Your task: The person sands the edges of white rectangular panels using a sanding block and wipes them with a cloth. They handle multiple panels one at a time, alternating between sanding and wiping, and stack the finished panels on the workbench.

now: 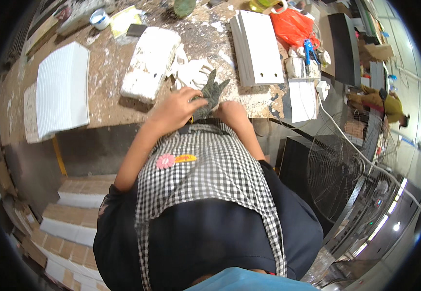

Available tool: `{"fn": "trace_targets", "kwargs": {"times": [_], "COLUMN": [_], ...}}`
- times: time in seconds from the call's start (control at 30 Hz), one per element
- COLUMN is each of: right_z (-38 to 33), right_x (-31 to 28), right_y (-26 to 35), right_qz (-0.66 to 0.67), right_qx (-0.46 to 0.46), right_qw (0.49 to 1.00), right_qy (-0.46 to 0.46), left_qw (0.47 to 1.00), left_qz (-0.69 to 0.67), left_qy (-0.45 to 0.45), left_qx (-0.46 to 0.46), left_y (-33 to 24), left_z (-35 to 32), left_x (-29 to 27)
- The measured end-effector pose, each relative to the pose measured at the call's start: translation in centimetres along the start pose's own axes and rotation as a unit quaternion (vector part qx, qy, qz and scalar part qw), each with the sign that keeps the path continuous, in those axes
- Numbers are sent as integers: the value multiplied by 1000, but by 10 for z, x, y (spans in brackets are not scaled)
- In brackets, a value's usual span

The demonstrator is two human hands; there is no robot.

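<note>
A dark grey-green work glove [212,93] is between my hands at the table's near edge, its fingers pointing away from me. My left hand [175,109] is closed on the glove's left side, thumb and fingers bent over it. On the other side, my right hand [233,114] has its fingers curled in at the glove's lower end, gripping it; the fingertips are partly hidden. Just beyond the glove lies a crumpled white cloth or glove [194,72]. Left of that rests a white, paint-crusted block [151,63].
A stack of white panels [62,89] lies on the left of the stained worktable [106,97]. Another white stack with holes [260,48] lies to the right. Beyond it are a red plastic bag [290,28] and a blue tool [310,51]. A wire-caged fan [339,167] stands at right, near a white cable.
</note>
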State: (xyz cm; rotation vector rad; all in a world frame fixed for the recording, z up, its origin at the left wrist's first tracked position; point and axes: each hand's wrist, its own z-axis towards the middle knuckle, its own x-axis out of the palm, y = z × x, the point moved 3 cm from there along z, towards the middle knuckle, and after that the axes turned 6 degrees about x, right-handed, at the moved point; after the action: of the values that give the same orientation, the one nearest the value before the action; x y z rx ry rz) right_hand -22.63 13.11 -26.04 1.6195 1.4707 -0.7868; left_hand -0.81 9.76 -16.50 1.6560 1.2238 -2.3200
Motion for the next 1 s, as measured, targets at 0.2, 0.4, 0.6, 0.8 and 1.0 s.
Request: {"fn": "trace_targets", "kwargs": {"times": [0.2,0.4,0.6,0.8,1.0], "right_z": [-27,-40,-24,8,26], "right_x": [14,-29,-107,-108,-89], "right_y": [12,33,94,168,223], "right_qz": [55,300,502,357,259], "right_qx": [59,90,-120,-235,-392], "right_qw": [996,945,851,897,859], "right_qy": [49,92,-100,-114,-204], "left_qw": [984,928,514,499,555], "left_qz": [62,-281,-638,-586,-480], "left_qy": [-19,-119,-527,-567,-592], "left_qx": [168,-212,-226,-294,-334], "left_y": [36,34,74,92,85], "left_z": [-20,-12,-56,-124,-159], "left_x": [91,38,-9,17,31]}}
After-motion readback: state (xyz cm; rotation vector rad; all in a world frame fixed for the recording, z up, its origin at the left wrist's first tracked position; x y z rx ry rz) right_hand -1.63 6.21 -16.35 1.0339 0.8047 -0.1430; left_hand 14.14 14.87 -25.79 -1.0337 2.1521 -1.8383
